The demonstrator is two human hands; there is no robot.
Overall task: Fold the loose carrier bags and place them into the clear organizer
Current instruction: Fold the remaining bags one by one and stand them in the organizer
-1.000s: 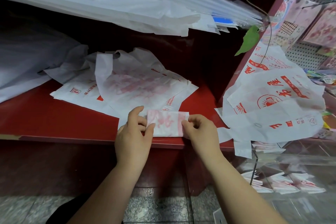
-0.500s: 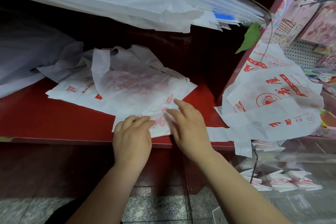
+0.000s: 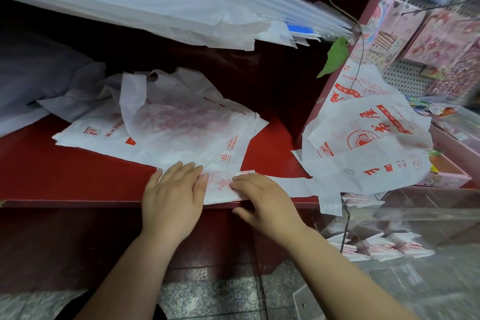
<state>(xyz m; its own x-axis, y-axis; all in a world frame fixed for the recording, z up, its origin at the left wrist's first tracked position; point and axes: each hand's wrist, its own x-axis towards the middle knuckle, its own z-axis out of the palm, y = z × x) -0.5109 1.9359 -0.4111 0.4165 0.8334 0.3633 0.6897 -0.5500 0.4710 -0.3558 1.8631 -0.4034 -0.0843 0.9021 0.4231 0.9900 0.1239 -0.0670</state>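
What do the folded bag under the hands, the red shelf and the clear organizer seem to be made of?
The folded bag looks like thin plastic film, white and half see-through: red print shows through its layers. The red shelf seems painted or laminated wood, smooth with a faint sheen; which, I cannot tell. The clear organizer looks like rigid acrylic: flat transparent walls, bright edges.

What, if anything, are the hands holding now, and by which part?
Nothing is held: the left hand and right hand press flat on the folded bag's two ends.
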